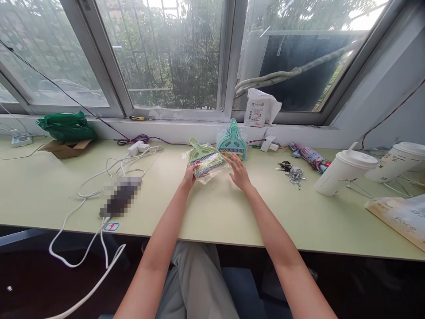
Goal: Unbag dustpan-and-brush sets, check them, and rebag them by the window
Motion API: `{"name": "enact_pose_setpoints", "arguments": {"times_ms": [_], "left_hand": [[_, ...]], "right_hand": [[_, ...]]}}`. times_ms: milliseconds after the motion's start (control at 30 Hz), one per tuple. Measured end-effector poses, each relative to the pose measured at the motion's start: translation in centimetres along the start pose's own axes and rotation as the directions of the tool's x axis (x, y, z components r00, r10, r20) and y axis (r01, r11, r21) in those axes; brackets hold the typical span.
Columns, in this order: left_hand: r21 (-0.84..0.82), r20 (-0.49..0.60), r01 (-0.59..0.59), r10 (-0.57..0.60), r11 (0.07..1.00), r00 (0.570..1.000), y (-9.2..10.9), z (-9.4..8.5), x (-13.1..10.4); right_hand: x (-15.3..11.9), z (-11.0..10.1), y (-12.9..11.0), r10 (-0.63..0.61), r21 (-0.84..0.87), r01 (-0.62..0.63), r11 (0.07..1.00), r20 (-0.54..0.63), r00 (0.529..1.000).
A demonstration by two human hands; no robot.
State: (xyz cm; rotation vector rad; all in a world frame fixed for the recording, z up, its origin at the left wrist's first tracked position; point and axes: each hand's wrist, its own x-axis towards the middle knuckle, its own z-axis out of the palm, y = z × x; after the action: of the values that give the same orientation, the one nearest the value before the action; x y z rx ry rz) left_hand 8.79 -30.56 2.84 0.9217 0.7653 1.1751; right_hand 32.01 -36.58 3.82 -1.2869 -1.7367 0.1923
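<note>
A light green mini dustpan and brush set [206, 160] in clear plastic wrap is tilted above the desk, its handle pointing up and left. My left hand [190, 174] grips its lower left corner, thumb on the front. My right hand [239, 172] is at its right side, fingers spread; whether the fingertips touch the wrap I cannot tell. Just behind that hand, a stack of turquoise dustpan sets [233, 141], also wrapped, leans upright against the wall under the window. The right fingers partly cover the lower front of this stack.
White cables and a charger [135, 148] lie to the left, by a blurred dark object [121, 197]. Behind them are a cardboard box [66, 148] and green bag [68, 126]. On the right are keys [292, 172], a folded umbrella [310, 157], white cups [345, 170] and a tissue pack [401, 219].
</note>
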Motion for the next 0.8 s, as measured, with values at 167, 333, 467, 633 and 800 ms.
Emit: {"name": "enact_pose_setpoints", "arguments": {"times_ms": [167,333,467,633,800], "left_hand": [[-0.03,0.111,0.105,-0.101,0.994,0.989,-0.2,-0.1,-0.2],[0.032,0.116,0.251,-0.253,0.967,0.961,0.0,-0.9,-0.2],[0.105,0.209,0.28,-0.296,0.954,0.932,0.4,-1.1,-0.6],[0.18,0.315,0.221,-0.269,0.959,0.91,0.4,-0.5,-1.3],[0.273,0.382,0.144,-0.244,0.951,0.891,0.6,-0.2,-1.9]], "right_hand": [[0.3,0.6,0.4,-0.054,0.075,0.054,0.996,-0.003,0.999],[0.3,0.8,1.5,0.042,0.146,-0.042,0.988,-0.001,0.999],[0.1,1.0,2.0,0.033,0.005,-0.033,0.999,-0.014,0.999],[0.3,1.0,2.7,0.101,-0.042,-0.104,0.994,-0.06,0.993],[0.5,1.0,3.1,0.219,0.269,-0.177,0.947,-0.135,0.966]]}}
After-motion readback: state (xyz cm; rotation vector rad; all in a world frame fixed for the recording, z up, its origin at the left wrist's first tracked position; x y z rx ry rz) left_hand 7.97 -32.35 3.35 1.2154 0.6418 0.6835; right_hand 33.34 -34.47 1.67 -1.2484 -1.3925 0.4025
